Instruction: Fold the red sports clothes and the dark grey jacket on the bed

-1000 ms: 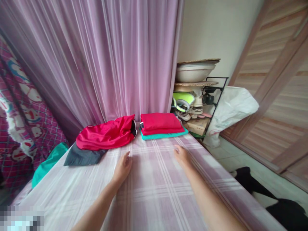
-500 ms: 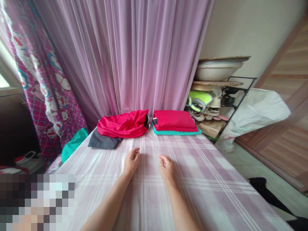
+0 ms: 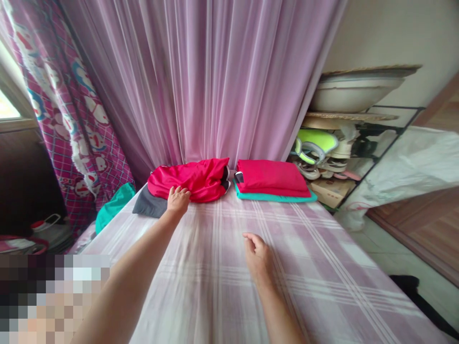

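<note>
At far end of the bed (image 3: pixel 322 267), L hand (image 3: pixel 177 199) is touching the near edge of a crumpled red garment (image 3: pixel 190 179), fingers spread, not gripping. R hand (image 3: pixel 258 255) is resting near-centre on the sheet, fingers loosely curled, holding nothing. Folded red stack (image 3: pixel 270 177) is lying just right of the garment, w/ a grey cloth (image 3: pixel 148 206) to its left.

Red garment (image 3: pixel 193 179), grey cloth (image 3: pixel 148 205), pink-plaid sheet (image 3: pixel 322 258), lilac curtain (image 3: pixel 201 76)

The checked sheet (image 3: pixel 229 267) lies bare between the hands. Loose clothes (image 3: pixel 190 179) and a folded stack (image 3: pixel 272 179) block its far end.
</note>
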The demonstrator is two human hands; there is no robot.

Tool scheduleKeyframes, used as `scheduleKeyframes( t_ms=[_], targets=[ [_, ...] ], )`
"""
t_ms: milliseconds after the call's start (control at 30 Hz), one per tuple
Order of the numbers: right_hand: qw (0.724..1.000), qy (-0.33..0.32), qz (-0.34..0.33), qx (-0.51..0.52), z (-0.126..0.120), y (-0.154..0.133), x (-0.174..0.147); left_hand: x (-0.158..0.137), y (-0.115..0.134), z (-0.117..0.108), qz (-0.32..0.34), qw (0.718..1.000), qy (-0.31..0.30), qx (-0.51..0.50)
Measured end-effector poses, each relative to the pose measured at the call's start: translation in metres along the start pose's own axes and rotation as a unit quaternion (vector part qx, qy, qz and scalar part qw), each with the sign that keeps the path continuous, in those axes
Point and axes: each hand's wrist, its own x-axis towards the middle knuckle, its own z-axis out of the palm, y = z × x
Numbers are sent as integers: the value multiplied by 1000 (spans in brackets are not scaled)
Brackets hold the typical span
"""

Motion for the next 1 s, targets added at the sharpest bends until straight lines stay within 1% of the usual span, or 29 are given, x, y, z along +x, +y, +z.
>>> scheduleKeyframes(
  t_ms=[67, 133, 233, 267, 333, 433, 467, 567, 633, 700, 767, 867, 1000],
  targets=[
    [1000, 1, -1, 2, 1, 0, 0, 3, 1, -4, -8, 1000, -5, -3],
    [1000, -1, -2, 3, 3, 1, 1, 1, 4, -8, -34, 999, -4, -6],
    [1000, -2, -2, 5, 4, 0, 1, -20, 9, -14, -71, 997, 15, -15],
    [1000, -2, -1, 8, 4, 0, 1, -33, 11, -15, -72, 997, 26, -24],
    [1000, -2, 2, 14, 3, 0, 2, -68, 15, -12, -47, 995, 60, -71],
    [999, -8, 14, 27, 2, 3, 4, -137, 26, -2, -13, 981, 99, -166],
    [999, -15, 15, 37, 2, 4, 5, -161, 32, 2, -7, 974, 103, -201],
    [997, -23, 16, 77, 0, 7, 9, -220, 53, 4, 37, 956, 63, -283],
    [995, 3, 21, 101, 0, 7, 10, -244, 67, 1, 52, 947, 35, -314],
    [993, 30, 23, 108, 0, 5, 10, -256, 76, -2, 60, 944, 17, -324],
    [994, 29, 21, 105, 0, 2, 10, -258, 81, -4, 57, 945, 11, -322],
    [997, -10, 10, 81, 0, -1, 9, -255, 82, -3, 48, 951, 12, -307],
    [997, -59, -48, -8, -2, -5, 8, -253, 84, -3, 61, 962, 9, -265]
  ],
)
